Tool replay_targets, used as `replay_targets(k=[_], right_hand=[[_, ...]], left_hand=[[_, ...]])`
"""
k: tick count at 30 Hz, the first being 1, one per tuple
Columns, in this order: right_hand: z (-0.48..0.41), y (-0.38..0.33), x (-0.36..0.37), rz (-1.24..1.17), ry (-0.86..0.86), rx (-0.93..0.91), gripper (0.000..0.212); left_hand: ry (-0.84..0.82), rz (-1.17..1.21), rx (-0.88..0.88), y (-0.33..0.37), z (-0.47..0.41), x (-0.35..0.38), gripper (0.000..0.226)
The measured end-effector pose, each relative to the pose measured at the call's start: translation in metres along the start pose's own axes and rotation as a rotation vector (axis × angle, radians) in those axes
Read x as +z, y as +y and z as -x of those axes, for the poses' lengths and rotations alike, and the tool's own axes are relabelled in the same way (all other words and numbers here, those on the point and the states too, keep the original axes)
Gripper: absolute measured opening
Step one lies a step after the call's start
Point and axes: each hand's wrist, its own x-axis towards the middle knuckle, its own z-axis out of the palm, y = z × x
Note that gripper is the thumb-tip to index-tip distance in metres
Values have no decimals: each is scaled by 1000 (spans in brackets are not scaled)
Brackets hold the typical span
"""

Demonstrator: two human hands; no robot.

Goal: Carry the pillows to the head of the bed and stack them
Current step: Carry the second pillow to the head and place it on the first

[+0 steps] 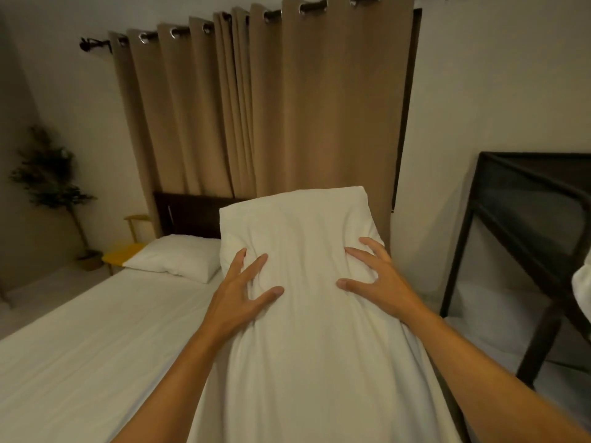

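From the head camera we see our left hand (238, 294) and right hand (377, 282) clamped on a white pillow (307, 330), each grip pressing fingers into its sides. A second pillow (179, 257) lies on the bed (96, 346) by the headboard (188, 215).

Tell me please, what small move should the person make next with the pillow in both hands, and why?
Probably carry the held pillow forward and to the left, then lower it onto the pillow that lies at the headboard. Both the left hand and the right hand grip it, raised off the bed, and only one pillow lies at the head so far.
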Motion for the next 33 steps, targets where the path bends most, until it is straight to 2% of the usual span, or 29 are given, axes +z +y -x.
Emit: replay_targets(k=[8, 17, 21, 27, 31, 33], right_hand=[[-122, 90, -14, -3, -11, 11, 80], [-286, 203, -26, -48, -127, 5, 77], [-371, 241, -31, -50, -183, -56, 80], [-473, 286, 4, -62, -296, -126, 76], [-544, 317, 47, -74, -363, -151, 86], [-578, 329, 73, -82, -387, -168, 84]], left_hand=[[-4, -16, -32, -29, -127, 64, 76], [30, -76, -149, -65, -274, 148, 79], [109, -93, -195, -74, -330, 175, 78], [162, -144, -300, -126, -390, 199, 77], [222, -145, -358, -171, -431, 207, 80], [256, -142, -396, -199, -452, 211, 83]])
